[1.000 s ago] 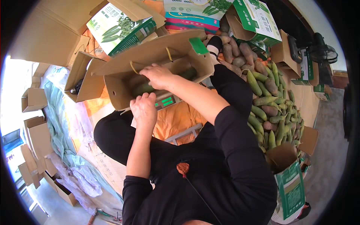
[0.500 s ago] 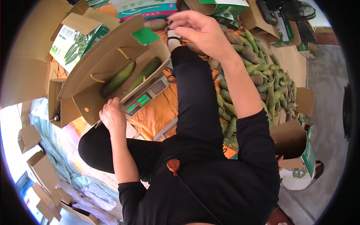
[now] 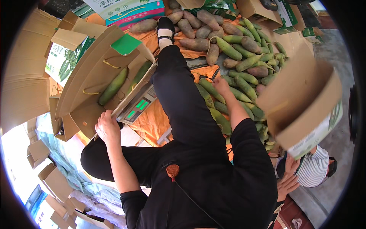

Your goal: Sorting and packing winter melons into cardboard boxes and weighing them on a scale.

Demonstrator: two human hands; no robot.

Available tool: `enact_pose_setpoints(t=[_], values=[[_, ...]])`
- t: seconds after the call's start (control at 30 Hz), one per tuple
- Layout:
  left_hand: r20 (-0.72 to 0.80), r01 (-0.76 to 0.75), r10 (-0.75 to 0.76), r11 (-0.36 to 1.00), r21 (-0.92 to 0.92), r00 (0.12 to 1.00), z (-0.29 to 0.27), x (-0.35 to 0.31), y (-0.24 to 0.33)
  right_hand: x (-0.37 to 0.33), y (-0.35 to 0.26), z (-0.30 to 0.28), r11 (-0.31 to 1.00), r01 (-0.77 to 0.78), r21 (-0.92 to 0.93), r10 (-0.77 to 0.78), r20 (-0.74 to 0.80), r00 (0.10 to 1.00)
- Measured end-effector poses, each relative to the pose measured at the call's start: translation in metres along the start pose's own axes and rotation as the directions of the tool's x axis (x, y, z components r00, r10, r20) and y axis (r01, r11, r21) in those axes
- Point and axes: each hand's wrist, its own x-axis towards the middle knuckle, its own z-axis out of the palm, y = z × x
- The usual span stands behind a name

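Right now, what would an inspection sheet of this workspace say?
Surface: orange sheet, partly covered.
Job's things: open box at a lit scale, two green vegetables inside; vegetable pile to the right.
Clutter: plastic sheeting and small boxes, left.
Grip: left hand at the box's near edge; right hand at the pile.
Cables: nothing seen, only a corded pendant.
Surroundings: someone in a striped shirt, lower right, near a blurred box.
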Motion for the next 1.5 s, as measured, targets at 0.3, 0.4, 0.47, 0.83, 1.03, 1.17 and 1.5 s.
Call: enact_pose_setpoints(t=[0.3,0.4,0.47,0.83,1.03,1.17,1.5], values=[[0.004,0.026,-0.026,1.0,-0.014,1.0,0.0,0.0,-0.002,-0.011,-0.043,0.048,0.901,0.307,-0.306,-0.307,0.05,0.95],[-0.002,0.015,-0.015,1.0,-0.009,1.0,-0.003,0.001,-0.002,-0.011,-0.069,0.061,0.845,0.277,-0.458,-0.211,0.19,0.959],[0.002,0.042,-0.042,0.999,-0.009,0.999,-0.002,-0.005,-0.01,-0.016,-0.091,0.066,0.819,0.302,-0.489,-0.215,0.226,0.95],[-0.037,0.019,-0.021,0.998,-0.067,0.999,0.001,0.001,-0.005,0.122,0.006,0.077,0.867,0.253,-0.428,-0.244,0.077,0.967],[-0.038,0.041,-0.042,0.998,-0.038,0.998,0.0,-0.005,-0.011,0.068,-0.025,0.071,0.877,0.266,-0.4,-0.241,0.114,0.964],[-0.054,0.024,-0.026,0.999,-0.039,0.998,0.002,-0.004,-0.01,0.009,-0.041,0.076,0.89,0.239,-0.388,-0.209,0.12,0.971],[-0.084,0.012,-0.017,0.998,-0.061,0.996,0.005,-0.007,-0.012,-0.078,-0.053,-0.026,0.878,0.474,0.064,-0.442,-0.27,0.855]])
